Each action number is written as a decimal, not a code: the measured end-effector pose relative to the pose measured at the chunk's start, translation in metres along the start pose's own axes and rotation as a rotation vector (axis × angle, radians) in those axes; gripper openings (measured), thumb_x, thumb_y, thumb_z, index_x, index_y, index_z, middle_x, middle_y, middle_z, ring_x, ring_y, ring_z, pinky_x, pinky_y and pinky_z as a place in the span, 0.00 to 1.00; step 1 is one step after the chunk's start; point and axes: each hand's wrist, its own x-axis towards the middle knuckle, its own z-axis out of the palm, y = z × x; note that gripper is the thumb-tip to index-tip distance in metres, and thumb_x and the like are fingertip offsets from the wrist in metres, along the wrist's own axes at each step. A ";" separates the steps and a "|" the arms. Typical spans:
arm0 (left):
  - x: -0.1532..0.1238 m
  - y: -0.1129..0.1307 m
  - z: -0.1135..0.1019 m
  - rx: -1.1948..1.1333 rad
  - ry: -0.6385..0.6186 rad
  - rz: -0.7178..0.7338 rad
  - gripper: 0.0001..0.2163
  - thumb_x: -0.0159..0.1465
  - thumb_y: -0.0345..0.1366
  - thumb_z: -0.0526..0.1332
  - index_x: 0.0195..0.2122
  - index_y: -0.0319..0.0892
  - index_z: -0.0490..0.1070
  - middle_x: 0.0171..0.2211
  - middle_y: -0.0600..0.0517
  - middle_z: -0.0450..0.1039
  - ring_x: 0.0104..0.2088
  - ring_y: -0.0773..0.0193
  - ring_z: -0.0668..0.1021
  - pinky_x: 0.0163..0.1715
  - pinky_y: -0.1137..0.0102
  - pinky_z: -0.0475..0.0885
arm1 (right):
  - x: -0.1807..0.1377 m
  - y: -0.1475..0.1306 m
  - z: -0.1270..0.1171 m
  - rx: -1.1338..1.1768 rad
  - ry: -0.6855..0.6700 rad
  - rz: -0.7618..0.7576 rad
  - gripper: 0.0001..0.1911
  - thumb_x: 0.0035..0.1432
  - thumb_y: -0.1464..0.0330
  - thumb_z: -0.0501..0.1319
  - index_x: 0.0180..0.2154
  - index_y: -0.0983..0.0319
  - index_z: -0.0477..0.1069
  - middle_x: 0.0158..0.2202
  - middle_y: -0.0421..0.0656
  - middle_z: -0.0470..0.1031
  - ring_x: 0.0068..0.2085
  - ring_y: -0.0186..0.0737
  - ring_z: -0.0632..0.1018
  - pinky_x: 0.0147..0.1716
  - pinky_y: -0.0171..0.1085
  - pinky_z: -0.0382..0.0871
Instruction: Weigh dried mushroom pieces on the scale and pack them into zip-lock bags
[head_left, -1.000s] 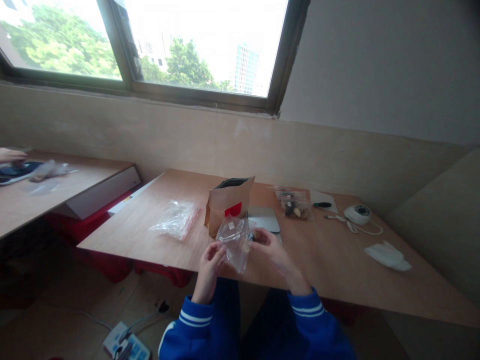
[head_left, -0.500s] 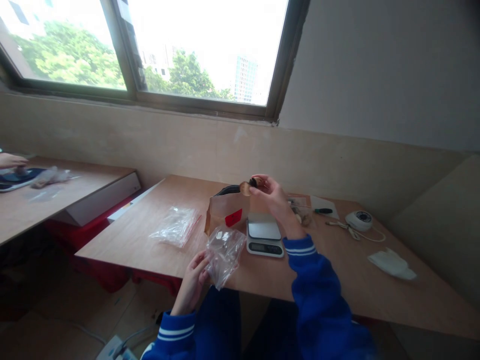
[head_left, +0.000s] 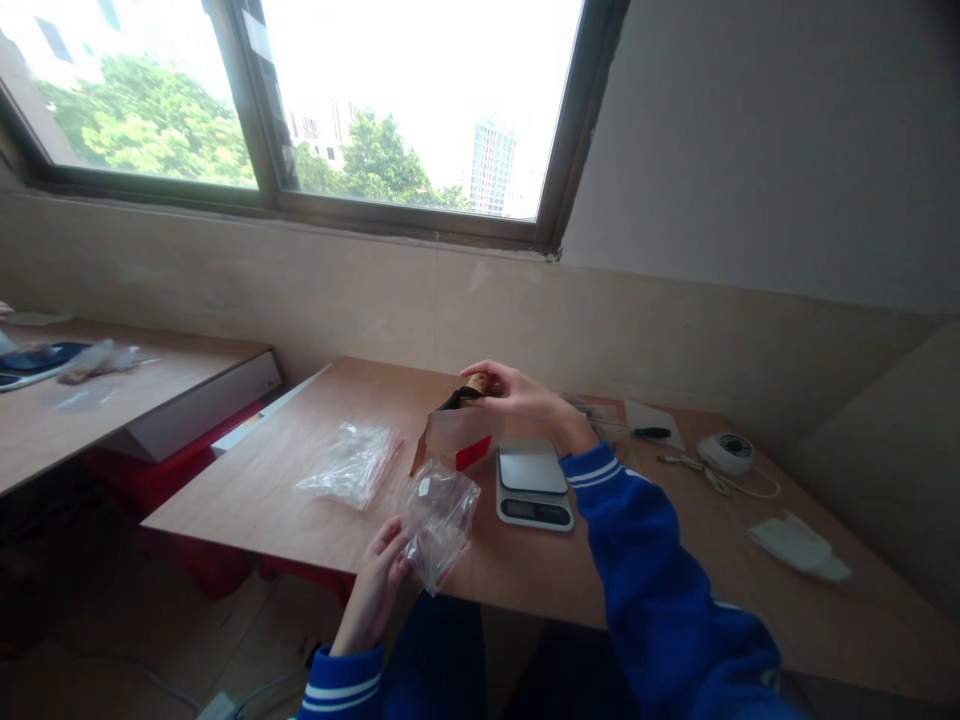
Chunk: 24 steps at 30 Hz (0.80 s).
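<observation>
Below a wide window [head_left: 409,100], a wooden tabletop [head_left: 637,585] carries a paper bag [head_left: 450,430], upright, its dark mouth facing up. At that mouth, the right hand [head_left: 519,392] pinches a brown piece [head_left: 479,382], the fingers covering too much of it to show its long axis. Lower down, the left hand [head_left: 379,578] pinches a clear bag [head_left: 442,520] by its left side, in front of the paper bag. From the brown piece, the clear bag lies nearer the wearer and slightly left, so the left hand is the closer one to it; whether its opening gapes cannot be told. A scale [head_left: 534,468] sits just right of the paper bag.
</observation>
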 end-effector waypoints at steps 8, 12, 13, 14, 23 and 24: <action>-0.002 -0.002 0.004 -0.001 -0.030 0.001 0.11 0.52 0.33 0.68 0.37 0.42 0.75 0.39 0.48 0.77 0.38 0.63 0.80 0.37 0.75 0.75 | 0.000 -0.007 0.006 -0.292 0.072 -0.005 0.15 0.63 0.67 0.54 0.49 0.61 0.71 0.47 0.46 0.69 0.48 0.40 0.72 0.50 0.41 0.66; -0.006 0.000 0.010 -0.035 0.011 -0.014 0.12 0.50 0.29 0.69 0.36 0.42 0.74 0.39 0.48 0.78 0.39 0.61 0.80 0.39 0.73 0.76 | -0.008 -0.015 0.017 -0.519 0.285 -0.073 0.14 0.62 0.74 0.51 0.44 0.62 0.73 0.43 0.46 0.72 0.48 0.42 0.71 0.53 0.43 0.62; -0.008 0.001 0.012 -0.044 0.015 -0.013 0.13 0.50 0.29 0.69 0.37 0.42 0.73 0.40 0.48 0.78 0.40 0.61 0.81 0.39 0.73 0.76 | -0.014 -0.018 0.022 -0.539 0.356 -0.071 0.14 0.61 0.74 0.51 0.43 0.62 0.73 0.43 0.46 0.73 0.48 0.42 0.71 0.53 0.44 0.62; -0.009 0.002 0.013 -0.053 0.013 -0.008 0.14 0.50 0.29 0.69 0.37 0.42 0.72 0.40 0.48 0.78 0.40 0.61 0.81 0.39 0.73 0.76 | -0.022 -0.021 0.027 -0.533 0.419 -0.057 0.13 0.62 0.73 0.51 0.42 0.61 0.73 0.42 0.46 0.73 0.48 0.43 0.71 0.52 0.44 0.62; -0.022 -0.003 0.035 -0.118 -0.083 0.085 0.16 0.47 0.31 0.72 0.37 0.42 0.71 0.38 0.53 0.76 0.41 0.63 0.80 0.41 0.73 0.74 | -0.094 0.000 0.099 0.037 0.527 0.346 0.23 0.59 0.53 0.56 0.49 0.61 0.65 0.48 0.48 0.72 0.45 0.42 0.75 0.45 0.41 0.68; -0.024 -0.006 0.037 -0.099 -0.118 0.078 0.15 0.48 0.32 0.71 0.37 0.42 0.72 0.38 0.53 0.76 0.42 0.62 0.79 0.41 0.72 0.74 | -0.096 0.006 0.104 0.099 0.547 0.369 0.22 0.59 0.52 0.56 0.47 0.61 0.66 0.46 0.47 0.73 0.44 0.42 0.75 0.44 0.41 0.69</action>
